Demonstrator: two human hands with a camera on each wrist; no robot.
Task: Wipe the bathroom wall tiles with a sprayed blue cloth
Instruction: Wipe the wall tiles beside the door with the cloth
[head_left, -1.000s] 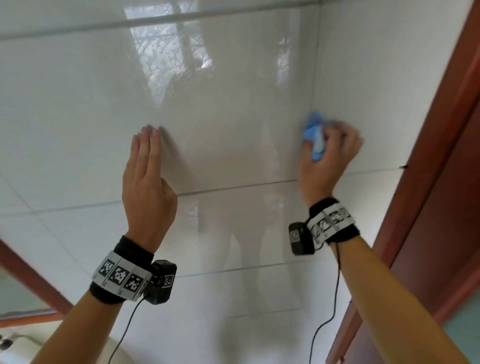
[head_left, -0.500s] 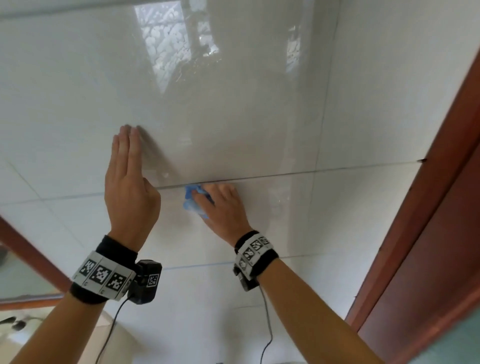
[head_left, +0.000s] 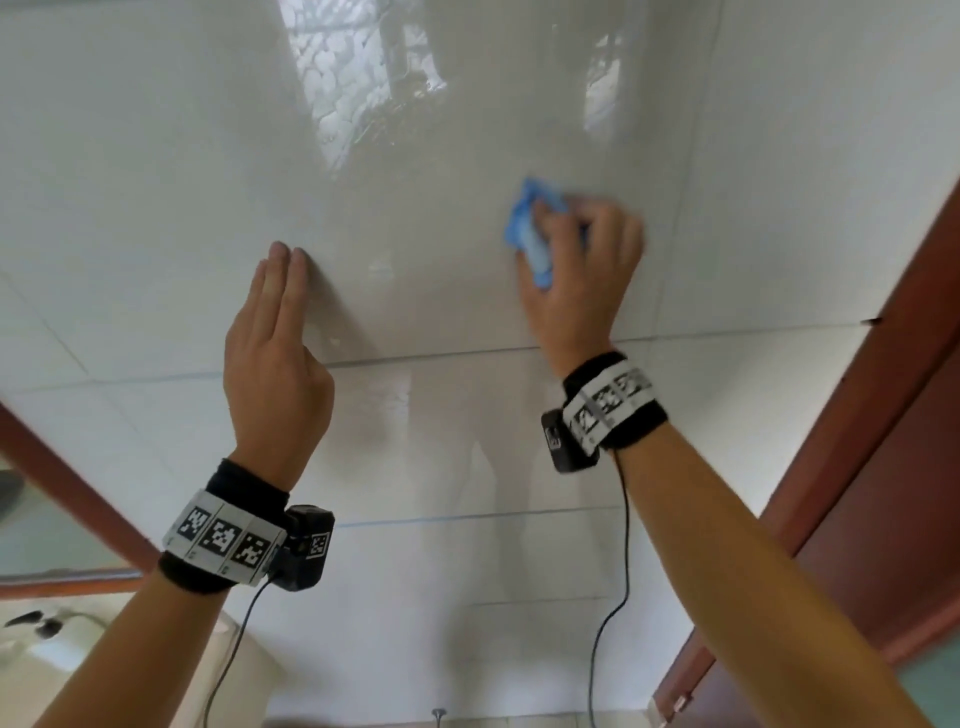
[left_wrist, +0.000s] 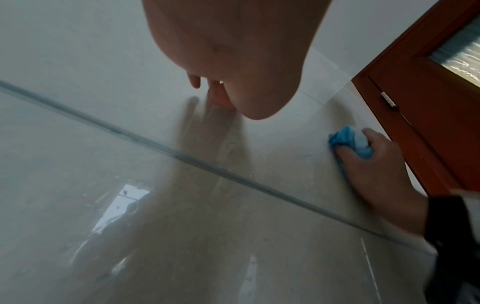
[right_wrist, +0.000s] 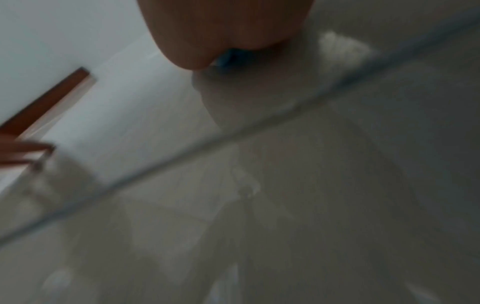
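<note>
Right hand (head_left: 576, 280) grips the bunched blue cloth (head_left: 527, 234), fingers curled round it, pressing it on the glossy white wall tiles (head_left: 156, 171) just above a horizontal grout line (head_left: 441, 354), near the red-brown door frame (head_left: 883, 338). Left hand (head_left: 272, 353) flat and open, fingers straight together, fingertips (head_left: 284, 254) touching the tile, holding nothing. Left wrist view shows the cloth (left_wrist: 349, 140) wadded under the right hand's fingers (right wrist view blurred, only a sliver of blue). Hands well apart.
</note>
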